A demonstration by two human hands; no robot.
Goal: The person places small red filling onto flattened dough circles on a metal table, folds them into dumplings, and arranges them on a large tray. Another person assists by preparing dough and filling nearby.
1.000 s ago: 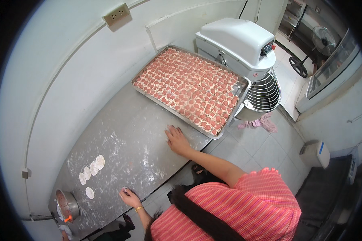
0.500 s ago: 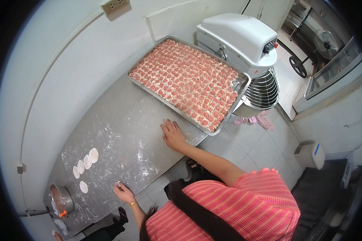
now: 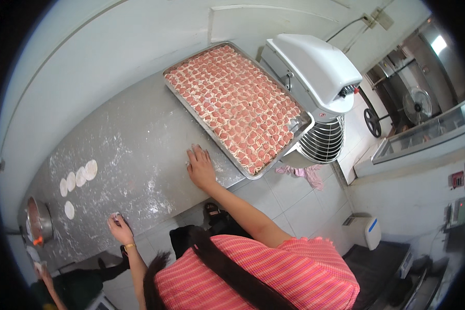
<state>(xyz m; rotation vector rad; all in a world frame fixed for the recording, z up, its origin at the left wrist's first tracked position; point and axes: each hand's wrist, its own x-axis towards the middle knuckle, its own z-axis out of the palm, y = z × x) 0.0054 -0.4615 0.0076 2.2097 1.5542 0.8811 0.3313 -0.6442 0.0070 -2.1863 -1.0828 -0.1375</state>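
My left hand [image 3: 120, 229] is at the near edge of the floured metal table [image 3: 139, 124], fingers curled round a small whitish thing too small to name. My right hand [image 3: 200, 168] lies on the tabletop with its fingers spread and holds nothing. Just beyond it stands a large metal tray [image 3: 210, 131] packed with rows of small dumplings [image 3: 232, 98] showing pink filling. Left of my left hand, several thin round dough wrappers [image 3: 81, 176] lie in an overlapping row, and a single wrapper [image 3: 69, 210] lies nearer to me.
At the table's left end sits a metal bowl [image 3: 45, 222] with pinkish contents and something orange at its rim. A co-worker's hand [image 3: 44, 274] shows beyond it. A white dough mixer [image 3: 315, 72] stands right of the tray, with a pink cloth [image 3: 307, 174] on the floor below.
The camera view has shifted, so the table and tray appear farther left. My left hand stays curled at the table edge; my right hand stays spread on the tabletop near the tray.
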